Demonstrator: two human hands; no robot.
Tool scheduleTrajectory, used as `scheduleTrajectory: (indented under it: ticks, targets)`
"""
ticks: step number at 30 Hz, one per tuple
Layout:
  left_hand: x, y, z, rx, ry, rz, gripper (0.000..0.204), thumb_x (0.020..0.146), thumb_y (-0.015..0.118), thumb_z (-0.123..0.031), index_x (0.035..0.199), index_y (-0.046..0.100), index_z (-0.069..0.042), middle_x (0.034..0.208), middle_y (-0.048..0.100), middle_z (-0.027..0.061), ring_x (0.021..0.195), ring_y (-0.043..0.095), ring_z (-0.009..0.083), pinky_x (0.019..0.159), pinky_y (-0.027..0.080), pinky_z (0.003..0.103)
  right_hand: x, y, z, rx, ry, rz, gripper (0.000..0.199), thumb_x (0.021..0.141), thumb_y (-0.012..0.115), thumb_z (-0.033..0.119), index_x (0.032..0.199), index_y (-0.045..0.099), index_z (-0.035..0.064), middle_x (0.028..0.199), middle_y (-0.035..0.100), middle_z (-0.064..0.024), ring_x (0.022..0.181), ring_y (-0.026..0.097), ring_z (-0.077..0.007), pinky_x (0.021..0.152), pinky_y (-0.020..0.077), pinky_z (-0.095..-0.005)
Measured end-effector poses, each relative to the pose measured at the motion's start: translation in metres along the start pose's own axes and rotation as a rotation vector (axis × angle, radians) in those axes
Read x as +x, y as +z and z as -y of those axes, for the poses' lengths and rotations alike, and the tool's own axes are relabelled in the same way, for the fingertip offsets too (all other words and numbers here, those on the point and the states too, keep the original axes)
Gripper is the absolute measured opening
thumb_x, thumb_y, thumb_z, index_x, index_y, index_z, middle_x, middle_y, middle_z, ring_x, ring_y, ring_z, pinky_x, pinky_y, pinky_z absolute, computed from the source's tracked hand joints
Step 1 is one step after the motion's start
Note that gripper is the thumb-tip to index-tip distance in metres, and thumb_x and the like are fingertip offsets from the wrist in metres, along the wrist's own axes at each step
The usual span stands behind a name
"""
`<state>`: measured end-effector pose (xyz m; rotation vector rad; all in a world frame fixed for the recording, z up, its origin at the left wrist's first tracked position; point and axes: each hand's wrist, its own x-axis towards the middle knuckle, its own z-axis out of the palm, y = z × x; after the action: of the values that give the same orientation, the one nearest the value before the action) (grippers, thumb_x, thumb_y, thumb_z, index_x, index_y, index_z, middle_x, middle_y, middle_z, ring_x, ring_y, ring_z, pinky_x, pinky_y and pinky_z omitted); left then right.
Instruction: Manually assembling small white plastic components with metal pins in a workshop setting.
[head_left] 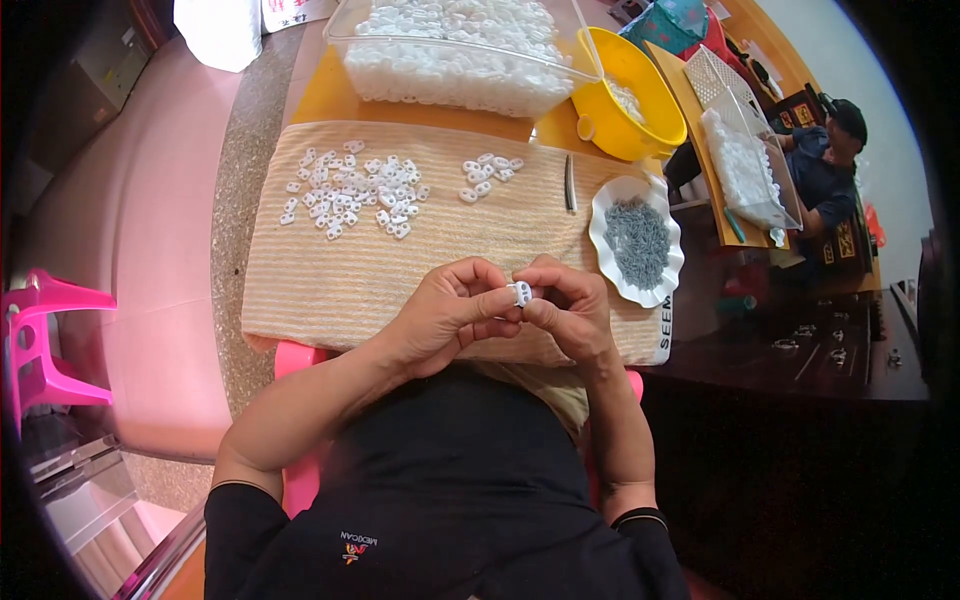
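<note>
Held piece: white two-holed part (523, 293), one visible, in the air over the table's near edge, partly covered by fingertips.

Hands: two. Left hand (455, 308) pinches the part between thumb and forefinger; right hand (570, 312) has thumb and bent fingers closed at its other side.

Loose parts, same kind: one spread heap (355, 188) toward the table's far left corner, several dozen, overlapping too much for me to count; one small cluster (482, 172) along the far edge, about eleven.

Slim tool: one (571, 184), dark and pale, lying right of the cluster.

Scalloped plate: one (601, 225), white, by the right edge, with uncountable small grey pieces (640, 242).

Surface: one table under a striped cloth (320, 285), wood showing beyond its far edge.

Room: pink floor (165, 300), speckled strip (232, 260) beside the table's left edge.

Around: one clear bin (460, 80) crowded with white parts, past the far edge; one yellow basin (612, 135) at the far right corner; one pink stool (50, 293), left; one co-worker (828, 165), right, behind a second bin (795, 200).

Obstruction: forearms and dark-clothed torso (450, 450) hide much of the near edge.
</note>
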<state>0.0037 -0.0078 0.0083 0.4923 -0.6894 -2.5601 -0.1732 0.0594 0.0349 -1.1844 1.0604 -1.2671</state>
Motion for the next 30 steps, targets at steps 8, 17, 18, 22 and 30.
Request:
scheduleTrajectory:
  ticks: [8, 17, 18, 22, 30]
  targets:
    - [-0.0014, -0.0012, 0.0058, -0.031, 0.014, 0.037, 0.011, 0.089, 0.064, -0.012, 0.09, 0.055, -0.006, 0.087, 0.063, 0.0068, 0.078, 0.064, 0.0169, 0.073, 0.055, 0.028, -0.0031, 0.0033, 0.0003, -0.09, -0.048, -0.004, 0.027, 0.082, 0.071, 0.008, 0.106, 0.065, -0.0028, 0.087, 0.059, -0.0051, 0.079, 0.053, -0.0103, 0.068, 0.0424, -0.0215]
    - [-0.0022, 0.0004, 0.0081, -0.029, 0.042, 0.029, 0.009, 0.089, 0.065, -0.01, 0.088, 0.057, -0.006, 0.089, 0.063, 0.0066, 0.08, 0.063, 0.0154, 0.074, 0.054, 0.028, -0.0031, 0.0036, 0.0009, -0.191, -0.117, 0.002, 0.025, 0.081, 0.071, 0.006, 0.103, 0.066, -0.0032, 0.085, 0.06, -0.0054, 0.075, 0.053, -0.0097, 0.066, 0.0414, -0.0215]
    - [-0.0023, -0.0002, 0.0079, -0.032, 0.045, 0.047, 0.008, 0.088, 0.065, -0.009, 0.089, 0.058, -0.005, 0.09, 0.063, 0.0051, 0.082, 0.063, 0.0142, 0.076, 0.055, 0.027, -0.0031, 0.0039, 0.0009, -0.222, -0.13, 0.008, 0.025, 0.081, 0.071, 0.007, 0.104, 0.066, -0.0031, 0.085, 0.059, -0.0051, 0.075, 0.052, -0.0094, 0.066, 0.0413, -0.0212]
    - [0.0011, -0.0018, 0.0079, -0.024, 0.052, 0.056, 0.008, 0.088, 0.065, -0.009, 0.089, 0.058, -0.005, 0.09, 0.063, 0.0056, 0.081, 0.063, 0.0143, 0.076, 0.055, 0.028, -0.0034, 0.0002, -0.0027, -0.189, -0.079, 0.02, 0.026, 0.083, 0.07, 0.007, 0.106, 0.064, -0.0025, 0.087, 0.056, -0.0035, 0.075, 0.051, -0.0084, 0.067, 0.0412, -0.0202]
    - [0.002, -0.0025, 0.0061, 0.024, 0.023, 0.003, 0.014, 0.088, 0.066, -0.015, 0.09, 0.057, -0.005, 0.087, 0.062, 0.0066, 0.077, 0.062, 0.0171, 0.072, 0.054, 0.029, 0.0002, -0.0004, 0.0026, -0.136, 0.001, 0.025, 0.014, 0.087, 0.066, 0.006, 0.097, 0.06, -0.001, 0.091, 0.051, -0.0024, 0.08, 0.05, -0.0079, 0.069, 0.0417, -0.0202]
